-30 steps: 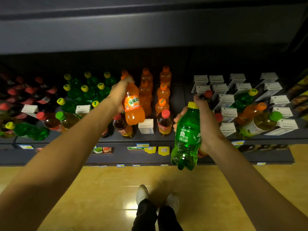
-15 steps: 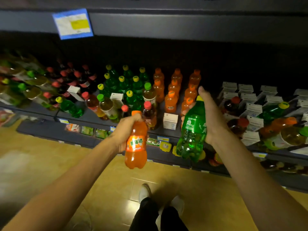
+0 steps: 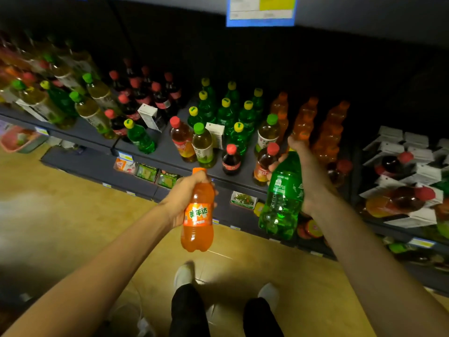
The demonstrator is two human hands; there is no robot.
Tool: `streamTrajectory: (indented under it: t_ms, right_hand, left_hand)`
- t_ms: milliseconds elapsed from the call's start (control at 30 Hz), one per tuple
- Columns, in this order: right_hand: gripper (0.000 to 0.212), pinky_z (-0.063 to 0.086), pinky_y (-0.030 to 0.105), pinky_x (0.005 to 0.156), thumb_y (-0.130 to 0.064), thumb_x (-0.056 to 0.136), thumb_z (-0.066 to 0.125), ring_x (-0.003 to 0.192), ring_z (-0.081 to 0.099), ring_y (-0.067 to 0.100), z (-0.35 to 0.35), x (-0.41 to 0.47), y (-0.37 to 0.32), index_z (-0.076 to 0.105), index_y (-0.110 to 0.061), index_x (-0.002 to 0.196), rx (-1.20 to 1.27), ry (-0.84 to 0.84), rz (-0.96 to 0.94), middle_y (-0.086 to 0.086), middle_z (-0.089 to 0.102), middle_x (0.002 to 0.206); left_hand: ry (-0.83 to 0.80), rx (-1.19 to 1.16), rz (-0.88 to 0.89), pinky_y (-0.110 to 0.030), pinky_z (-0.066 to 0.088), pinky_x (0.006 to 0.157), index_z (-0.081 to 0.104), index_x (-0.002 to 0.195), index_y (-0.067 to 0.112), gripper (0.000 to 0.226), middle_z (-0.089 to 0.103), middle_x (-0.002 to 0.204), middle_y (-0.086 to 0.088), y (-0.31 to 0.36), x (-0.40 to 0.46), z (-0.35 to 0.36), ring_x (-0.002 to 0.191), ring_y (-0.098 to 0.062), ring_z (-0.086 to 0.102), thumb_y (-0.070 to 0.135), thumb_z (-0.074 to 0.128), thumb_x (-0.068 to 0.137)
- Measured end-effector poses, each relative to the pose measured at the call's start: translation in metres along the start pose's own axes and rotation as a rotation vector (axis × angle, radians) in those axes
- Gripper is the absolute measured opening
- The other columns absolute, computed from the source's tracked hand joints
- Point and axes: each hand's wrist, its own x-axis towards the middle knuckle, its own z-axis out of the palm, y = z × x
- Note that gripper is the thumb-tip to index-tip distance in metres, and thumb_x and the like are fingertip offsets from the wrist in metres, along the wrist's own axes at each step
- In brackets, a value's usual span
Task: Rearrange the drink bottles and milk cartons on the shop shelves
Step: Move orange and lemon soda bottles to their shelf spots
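My left hand (image 3: 181, 197) grips an orange soda bottle (image 3: 197, 222) by its upper part, off the shelf and over the floor. My right hand (image 3: 307, 171) holds a green soda bottle (image 3: 283, 198) upright in front of the shelf edge. On the dark shelf (image 3: 155, 158) stand rows of green bottles (image 3: 227, 110), orange bottles (image 3: 328, 132), red-capped dark bottles (image 3: 145, 93) and pale tea bottles (image 3: 202, 144). A milk carton (image 3: 216, 133) stands among the green bottles; another carton (image 3: 150, 115) leans further left. White cartons (image 3: 410, 154) fill the right end, with bottles lying on them.
A lower shelf (image 3: 97, 164) below carries small packets and price tags. A blue-edged price sign (image 3: 261, 10) hangs from the shelf above. A pink basket (image 3: 19, 139) sits at the far left. My feet (image 3: 184, 273) stand on the yellow tiled floor.
My left hand has pulled the orange bottle off the shelf and lowered it over the floor. The view has swung left. My right hand still holds the green bottle.
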Motion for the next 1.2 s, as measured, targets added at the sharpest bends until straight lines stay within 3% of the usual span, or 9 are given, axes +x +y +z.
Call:
streamTrajectory:
  t_ms: [100, 233, 367, 467, 600, 733, 933, 1100, 1200]
  right_hand:
    - [0.038, 0.05, 0.028, 0.063, -0.051, 0.085, 0.066, 0.053, 0.063, 0.018, 0.039, 0.001, 0.008, 0.06, -0.017, 0.068, 0.017, 0.027, 0.01, 0.004, 0.065, 0.063]
    - [0.041, 0.052, 0.034, 0.067, -0.052, 0.082, 0.069, 0.066, 0.063, 0.026, 0.087, 0.001, 0.028, 0.061, -0.014, 0.069, 0.055, 0.066, 0.04, 0.012, 0.064, 0.074]
    - [0.041, 0.053, 0.031, 0.058, -0.052, 0.082, 0.07, 0.064, 0.066, 0.025, 0.123, 0.002, 0.046, 0.061, -0.013, 0.091, 0.11, 0.167, 0.042, 0.012, 0.066, 0.08]
    - [0.039, 0.053, 0.031, 0.06, -0.051, 0.086, 0.066, 0.061, 0.064, 0.025, 0.146, 0.0, 0.047, 0.061, -0.012, 0.08, 0.143, 0.189, 0.065, 0.011, 0.065, 0.071]
    - [0.039, 0.054, 0.03, 0.056, -0.048, 0.086, 0.067, 0.064, 0.062, 0.026, 0.161, -0.001, 0.041, 0.06, -0.01, 0.083, 0.161, 0.206, 0.021, 0.012, 0.063, 0.073]
    - [0.04, 0.054, 0.032, 0.063, -0.049, 0.085, 0.069, 0.061, 0.063, 0.026, 0.159, 0.002, 0.034, 0.061, -0.011, 0.075, 0.129, 0.22, 0.036, 0.012, 0.065, 0.07]
    - [0.042, 0.055, 0.032, 0.061, -0.052, 0.083, 0.07, 0.06, 0.064, 0.026, 0.153, 0.007, 0.036, 0.06, -0.011, 0.077, 0.154, 0.231, 0.065, 0.012, 0.067, 0.069]
    - [0.041, 0.055, 0.03, 0.054, -0.05, 0.083, 0.071, 0.064, 0.065, 0.023, 0.149, 0.008, 0.041, 0.06, -0.011, 0.081, 0.172, 0.25, 0.07, 0.011, 0.062, 0.076]
    - [0.042, 0.054, 0.033, 0.061, -0.051, 0.083, 0.07, 0.066, 0.065, 0.026, 0.137, 0.007, 0.044, 0.061, -0.011, 0.077, 0.119, 0.265, 0.089, 0.014, 0.065, 0.079]
  left_hand:
    - [-0.02, 0.009, -0.002, -0.033, 0.056, 0.064, 0.063, 0.094, 0.004, 0.023, 0.07, 0.077, -0.013, 0.014, 0.003, -0.036, 0.063, -0.027, 0.067, 0.023, 0.062, 0.081]
    - [-0.064, -0.015, 0.002, -0.034, 0.055, 0.06, 0.064, 0.088, 0.007, 0.033, 0.068, 0.083, -0.016, 0.042, 0.01, -0.093, 0.064, -0.029, 0.065, 0.026, 0.068, 0.062]
    - [-0.065, -0.009, 0.027, -0.033, 0.054, 0.062, 0.065, 0.085, 0.008, 0.023, 0.067, 0.085, -0.017, 0.067, 0.018, -0.143, 0.066, -0.029, 0.062, 0.025, 0.065, 0.069]
    - [-0.092, -0.001, 0.019, -0.032, 0.054, 0.061, 0.065, 0.082, 0.008, 0.024, 0.068, 0.081, -0.016, 0.082, 0.024, -0.163, 0.064, -0.029, 0.062, 0.024, 0.065, 0.064]
    - [-0.121, 0.031, 0.009, -0.034, 0.052, 0.067, 0.065, 0.086, 0.009, 0.017, 0.07, 0.082, -0.014, 0.092, 0.032, -0.17, 0.066, -0.027, 0.063, 0.023, 0.062, 0.078]
    - [-0.147, 0.026, -0.015, -0.035, 0.053, 0.069, 0.065, 0.089, 0.009, 0.028, 0.07, 0.084, -0.014, 0.092, 0.035, -0.166, 0.069, -0.027, 0.064, 0.028, 0.066, 0.069]
    - [-0.18, 0.007, -0.053, -0.034, 0.055, 0.067, 0.065, 0.088, 0.009, 0.033, 0.07, 0.083, -0.014, 0.086, 0.036, -0.164, 0.067, -0.027, 0.065, 0.028, 0.068, 0.061]
    - [-0.174, 0.02, -0.026, -0.035, 0.052, 0.069, 0.066, 0.088, 0.009, 0.02, 0.07, 0.083, -0.014, 0.09, 0.041, -0.168, 0.067, -0.028, 0.064, 0.024, 0.064, 0.074]
    - [-0.173, 0.023, -0.022, -0.035, 0.052, 0.07, 0.066, 0.09, 0.009, 0.022, 0.07, 0.084, -0.014, 0.089, 0.046, -0.163, 0.069, -0.028, 0.063, 0.025, 0.064, 0.075]
